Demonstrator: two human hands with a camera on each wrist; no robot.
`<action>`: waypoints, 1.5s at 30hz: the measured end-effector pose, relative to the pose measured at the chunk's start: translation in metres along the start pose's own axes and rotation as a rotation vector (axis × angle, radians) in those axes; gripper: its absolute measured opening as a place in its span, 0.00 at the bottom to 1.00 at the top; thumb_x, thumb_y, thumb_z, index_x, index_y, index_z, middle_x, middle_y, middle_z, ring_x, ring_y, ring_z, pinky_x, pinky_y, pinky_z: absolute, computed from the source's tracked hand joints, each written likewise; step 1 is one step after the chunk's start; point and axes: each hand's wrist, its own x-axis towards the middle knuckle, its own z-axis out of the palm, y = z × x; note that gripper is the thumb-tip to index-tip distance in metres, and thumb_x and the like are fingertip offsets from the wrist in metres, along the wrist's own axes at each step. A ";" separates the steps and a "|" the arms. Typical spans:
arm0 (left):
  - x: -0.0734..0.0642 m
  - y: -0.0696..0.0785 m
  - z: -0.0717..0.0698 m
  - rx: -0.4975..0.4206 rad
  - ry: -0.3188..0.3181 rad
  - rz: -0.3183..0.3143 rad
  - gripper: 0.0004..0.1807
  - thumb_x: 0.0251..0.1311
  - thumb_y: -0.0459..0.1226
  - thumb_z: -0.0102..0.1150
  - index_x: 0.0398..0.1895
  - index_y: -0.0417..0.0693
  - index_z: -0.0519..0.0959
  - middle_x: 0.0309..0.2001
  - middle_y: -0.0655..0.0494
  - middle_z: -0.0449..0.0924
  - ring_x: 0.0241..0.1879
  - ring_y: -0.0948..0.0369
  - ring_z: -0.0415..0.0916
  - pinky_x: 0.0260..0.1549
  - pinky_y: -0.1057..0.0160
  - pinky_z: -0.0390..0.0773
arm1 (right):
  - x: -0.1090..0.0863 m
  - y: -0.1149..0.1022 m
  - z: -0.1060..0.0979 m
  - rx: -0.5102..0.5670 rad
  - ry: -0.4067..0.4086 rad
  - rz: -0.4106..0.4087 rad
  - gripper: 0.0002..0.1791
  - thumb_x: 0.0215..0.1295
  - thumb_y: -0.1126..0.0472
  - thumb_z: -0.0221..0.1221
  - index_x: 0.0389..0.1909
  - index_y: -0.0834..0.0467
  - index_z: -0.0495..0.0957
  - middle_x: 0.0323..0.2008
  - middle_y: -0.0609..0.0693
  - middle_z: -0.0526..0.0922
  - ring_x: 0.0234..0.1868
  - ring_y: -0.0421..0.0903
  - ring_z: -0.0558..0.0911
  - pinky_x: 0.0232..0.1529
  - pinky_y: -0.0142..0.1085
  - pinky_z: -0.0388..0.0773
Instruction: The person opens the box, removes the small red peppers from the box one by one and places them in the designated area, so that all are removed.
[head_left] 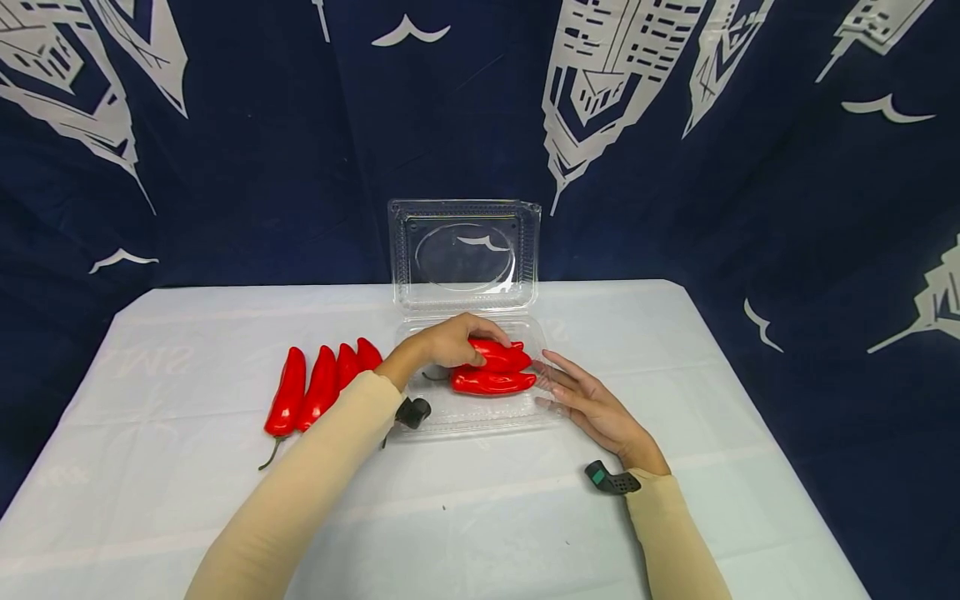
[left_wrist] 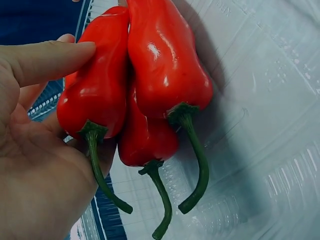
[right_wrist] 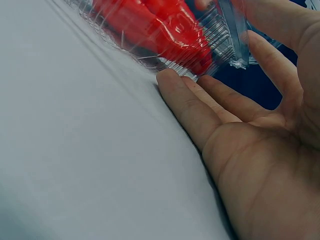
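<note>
Head view: your left hand (head_left: 448, 342) reaches into the clear clamshell container (head_left: 480, 412), fingers curled over the top red pepper (head_left: 498, 356) there. Only two peppers show inside from this angle, the upper one and a lower pepper (head_left: 491, 382) lying against it.

Left wrist view corrects that: three peppers are bunched together. Your thumb (left_wrist: 47, 60) presses the left pepper (left_wrist: 95, 95), with fingers curled behind it. A middle pepper (left_wrist: 145, 137) sits partly under the other two, and the right pepper (left_wrist: 167, 65) lies beside your grip; whether your fingers touch it, you cannot tell. All three green stems (left_wrist: 192, 160) point toward the wrist camera.

Axis: in the head view the container's peppers lie crosswise, long axis left to right, stems toward your left, tips toward your right hand (head_left: 596, 404).

Right hand: fingers straight and slightly spread, lying flat on the table. The right wrist view shows the fingertips (right_wrist: 172, 85) just against the container's ribbed side wall (right_wrist: 200, 47), red showing through the plastic; the head view cannot settle that contact.

Container: base on the white tablecloth (head_left: 187, 517), hinged lid (head_left: 465, 254) standing upright at the back.

Four more peppers (head_left: 318, 387) lie in a row on the cloth, left of the container, near your left forearm.
</note>
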 end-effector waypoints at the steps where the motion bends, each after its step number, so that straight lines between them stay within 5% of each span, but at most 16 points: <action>1: 0.000 0.000 0.000 -0.004 -0.001 -0.002 0.25 0.58 0.20 0.57 0.59 0.43 0.80 0.63 0.46 0.77 0.56 0.53 0.75 0.55 0.62 0.78 | 0.000 0.000 0.000 -0.001 -0.002 -0.002 0.37 0.76 0.65 0.51 0.80 0.55 0.47 0.79 0.64 0.47 0.70 0.41 0.69 0.64 0.37 0.75; 17: -0.007 0.002 0.000 -0.007 0.047 -0.026 0.26 0.57 0.21 0.58 0.58 0.46 0.81 0.62 0.45 0.77 0.58 0.51 0.74 0.55 0.59 0.78 | -0.001 0.002 -0.002 -0.011 -0.017 -0.023 0.36 0.76 0.67 0.49 0.80 0.56 0.47 0.79 0.65 0.48 0.71 0.41 0.69 0.64 0.37 0.75; 26: -0.013 0.002 -0.006 0.004 0.098 -0.041 0.24 0.59 0.23 0.60 0.58 0.49 0.81 0.64 0.50 0.76 0.68 0.48 0.67 0.61 0.53 0.76 | -0.001 0.003 -0.004 -0.018 -0.026 -0.037 0.35 0.77 0.67 0.48 0.80 0.58 0.46 0.78 0.65 0.49 0.71 0.41 0.69 0.64 0.38 0.74; 45: -0.034 0.008 -0.015 -0.041 0.160 -0.004 0.24 0.58 0.26 0.58 0.59 0.49 0.79 0.62 0.50 0.75 0.60 0.48 0.70 0.53 0.57 0.80 | 0.000 0.004 -0.003 -0.028 -0.014 -0.022 0.36 0.76 0.66 0.50 0.80 0.57 0.46 0.78 0.63 0.51 0.71 0.41 0.69 0.64 0.38 0.75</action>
